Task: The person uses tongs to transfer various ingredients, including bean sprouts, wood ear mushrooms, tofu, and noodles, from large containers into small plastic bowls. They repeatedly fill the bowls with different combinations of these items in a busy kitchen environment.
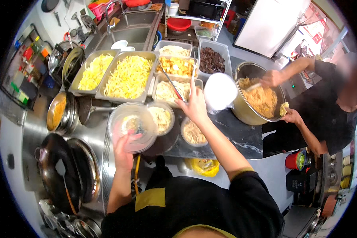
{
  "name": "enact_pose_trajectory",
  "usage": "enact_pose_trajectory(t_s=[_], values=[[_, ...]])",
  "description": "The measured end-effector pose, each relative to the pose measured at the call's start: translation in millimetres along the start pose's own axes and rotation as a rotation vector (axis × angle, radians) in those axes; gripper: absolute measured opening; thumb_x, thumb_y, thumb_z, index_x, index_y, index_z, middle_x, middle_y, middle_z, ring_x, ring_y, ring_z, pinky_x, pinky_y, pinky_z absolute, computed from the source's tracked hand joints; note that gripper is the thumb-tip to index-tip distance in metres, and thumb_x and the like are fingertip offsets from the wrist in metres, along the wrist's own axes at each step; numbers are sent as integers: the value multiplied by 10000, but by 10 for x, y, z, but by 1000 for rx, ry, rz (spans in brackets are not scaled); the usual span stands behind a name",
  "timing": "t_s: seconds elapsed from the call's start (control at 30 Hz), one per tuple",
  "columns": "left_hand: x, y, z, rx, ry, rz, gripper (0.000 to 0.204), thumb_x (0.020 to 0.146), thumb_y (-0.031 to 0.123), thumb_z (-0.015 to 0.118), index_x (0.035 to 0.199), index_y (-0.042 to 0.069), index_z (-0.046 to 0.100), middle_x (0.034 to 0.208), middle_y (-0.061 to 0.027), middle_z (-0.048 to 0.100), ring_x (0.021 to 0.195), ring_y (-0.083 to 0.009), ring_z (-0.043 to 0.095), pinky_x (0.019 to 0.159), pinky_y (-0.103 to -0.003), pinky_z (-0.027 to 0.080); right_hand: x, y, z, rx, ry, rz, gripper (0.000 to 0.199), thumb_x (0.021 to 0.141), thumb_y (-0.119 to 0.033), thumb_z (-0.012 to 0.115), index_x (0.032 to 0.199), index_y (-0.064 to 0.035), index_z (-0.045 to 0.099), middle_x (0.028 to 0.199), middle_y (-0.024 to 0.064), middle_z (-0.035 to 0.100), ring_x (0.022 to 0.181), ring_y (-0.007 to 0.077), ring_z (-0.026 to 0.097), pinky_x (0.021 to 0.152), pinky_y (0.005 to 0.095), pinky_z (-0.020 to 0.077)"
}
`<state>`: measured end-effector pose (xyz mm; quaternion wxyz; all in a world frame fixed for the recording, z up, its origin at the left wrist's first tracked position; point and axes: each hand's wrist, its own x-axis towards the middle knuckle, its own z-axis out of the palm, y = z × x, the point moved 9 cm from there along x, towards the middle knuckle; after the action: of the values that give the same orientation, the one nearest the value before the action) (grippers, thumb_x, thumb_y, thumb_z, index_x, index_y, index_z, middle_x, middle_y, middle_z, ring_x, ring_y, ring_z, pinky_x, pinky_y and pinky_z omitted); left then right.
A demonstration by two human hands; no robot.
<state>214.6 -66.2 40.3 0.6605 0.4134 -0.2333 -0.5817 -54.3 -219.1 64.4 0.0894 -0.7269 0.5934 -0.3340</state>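
My left hand (125, 152) grips a clear round plastic bowl (123, 137) from its near side; some pale food shows inside. My right hand (194, 104) holds metal tongs (172, 84), their two arms spread wide over a metal tray of pale shredded food (169, 90). Beside the held bowl stands a second clear bowl of pale noodle-like food (161, 119). Another such bowl (192, 133) sits under my right forearm. Beyond the tongs lies a tray of golden-brown cubes (177, 65). Whether the tong tips hold anything, I cannot tell.
Bean sprouts fill a large tray (127, 77) at left. Dark strips fill a container (213, 59) behind a white lid stack (220, 93). At right, a person (325, 107) stirs a big metal pot (238, 105). A wok (53, 170) stands at lower left.
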Motion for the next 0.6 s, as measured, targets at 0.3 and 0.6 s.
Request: enact_pose_trajectory(t_s=[0.3, 0.6], values=[[766, 642, -508, 97, 146, 95, 754, 871, 243, 593, 1521, 125, 232, 1202, -165, 540, 1049, -351, 616, 858, -511, 522, 832, 421, 973, -471, -14, 417, 1259, 666, -483, 822, 1541, -12, 47, 1249, 277, 441, 1069, 361, 491, 935, 468, 402], [1234, 351, 17, 63, 19, 17, 771, 857, 237, 596, 1527, 119, 233, 1161, -172, 563, 1057, -356, 612, 901, -484, 511, 905, 507, 816, -27, 240, 159, 1196, 679, -285, 832, 1526, 13, 43, 1315, 304, 371, 1202, 447, 453, 971, 491, 434]])
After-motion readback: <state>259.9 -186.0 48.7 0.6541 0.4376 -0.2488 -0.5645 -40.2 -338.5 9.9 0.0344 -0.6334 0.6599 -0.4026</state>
